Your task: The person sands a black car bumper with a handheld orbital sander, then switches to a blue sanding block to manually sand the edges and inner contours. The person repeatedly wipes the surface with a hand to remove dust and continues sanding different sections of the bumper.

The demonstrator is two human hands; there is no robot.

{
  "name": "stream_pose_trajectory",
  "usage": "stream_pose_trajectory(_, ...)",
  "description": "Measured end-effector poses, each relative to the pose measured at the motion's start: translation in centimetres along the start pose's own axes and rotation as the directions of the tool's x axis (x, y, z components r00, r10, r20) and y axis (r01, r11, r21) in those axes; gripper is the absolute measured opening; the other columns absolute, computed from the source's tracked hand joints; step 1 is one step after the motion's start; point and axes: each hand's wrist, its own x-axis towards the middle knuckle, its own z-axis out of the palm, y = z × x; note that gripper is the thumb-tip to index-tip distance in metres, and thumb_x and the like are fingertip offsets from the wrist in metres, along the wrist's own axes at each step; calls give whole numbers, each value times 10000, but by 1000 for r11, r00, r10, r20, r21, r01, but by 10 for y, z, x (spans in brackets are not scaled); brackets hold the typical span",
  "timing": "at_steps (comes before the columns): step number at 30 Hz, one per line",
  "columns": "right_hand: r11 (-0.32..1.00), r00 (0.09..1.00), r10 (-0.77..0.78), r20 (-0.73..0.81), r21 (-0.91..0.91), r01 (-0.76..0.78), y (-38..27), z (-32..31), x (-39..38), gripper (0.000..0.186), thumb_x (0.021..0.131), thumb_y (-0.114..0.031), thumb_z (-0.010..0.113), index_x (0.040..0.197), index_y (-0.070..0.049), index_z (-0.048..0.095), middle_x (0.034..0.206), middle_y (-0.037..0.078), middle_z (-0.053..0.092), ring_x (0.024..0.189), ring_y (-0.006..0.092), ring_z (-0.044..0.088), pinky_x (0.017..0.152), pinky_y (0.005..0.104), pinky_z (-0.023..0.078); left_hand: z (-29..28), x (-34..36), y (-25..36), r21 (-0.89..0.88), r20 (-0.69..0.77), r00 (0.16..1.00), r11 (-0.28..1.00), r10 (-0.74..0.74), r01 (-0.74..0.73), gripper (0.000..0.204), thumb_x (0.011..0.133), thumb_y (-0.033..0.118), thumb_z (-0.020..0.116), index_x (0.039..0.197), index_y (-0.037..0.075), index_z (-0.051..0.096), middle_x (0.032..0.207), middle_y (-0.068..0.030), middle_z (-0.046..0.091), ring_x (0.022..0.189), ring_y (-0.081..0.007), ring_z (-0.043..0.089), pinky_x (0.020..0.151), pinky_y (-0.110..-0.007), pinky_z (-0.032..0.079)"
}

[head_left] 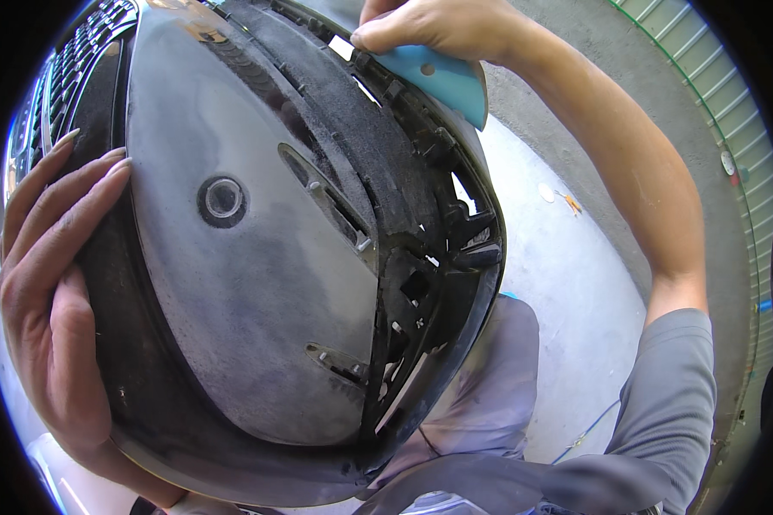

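A car bumper (258, 343) fills the middle of the view, tilted up close to me. Its grey panel looks dull and scuffed, with a round recess and two slots in it. At the left, my left hand (56, 292) is curled over the dark lower part, its fingertips near the grey panel's edge. My right hand (438, 30) is closed at the far upper edge, thumb toward me and most fingers hidden. Under that hand hangs a bent piece of blue sandpaper (438, 81) with a punched hole, against the bumper's outer side.
Black clips and brackets (442, 150) line the bumper's right edge. A mesh grille (69, 77) sits at the upper left. My bent leg (489, 369) is beneath the bumper. On the pale floor lie a small orange object (573, 204) and a thin cord (588, 431). A ribbed wall (713, 86) stands at the right.
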Motion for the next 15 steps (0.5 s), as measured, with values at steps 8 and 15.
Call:
stream_pose_trajectory(8, 994, 1000, 14, -4, 109, -14, 38, 18, -115, 258, 757, -295, 788, 748, -39, 762, 664, 34, 688, 587, 101, 605, 608, 244, 497, 1, -2, 0, -6, 5, 1000, 1000, -4, 4, 619, 1003, 558, 421, 1375, 138, 683, 1474, -123, 603, 1451, -319, 478, 1248, -497, 299)
stream_pose_trajectory(15, 1000, 999, 10, 48, 4, -11, -10, -12, -20, 376, 759, -331, 797, 934, 1, 793, 880, 120, 771, 815, 187, 719, 761, 318, 568, 1, -1, -1, 17, 19, 1000, 1000, -21, 21, 645, 1001, 596, 414, 1380, 145, 678, 1478, -122, 597, 1453, -316, 474, 1245, -503, 303)
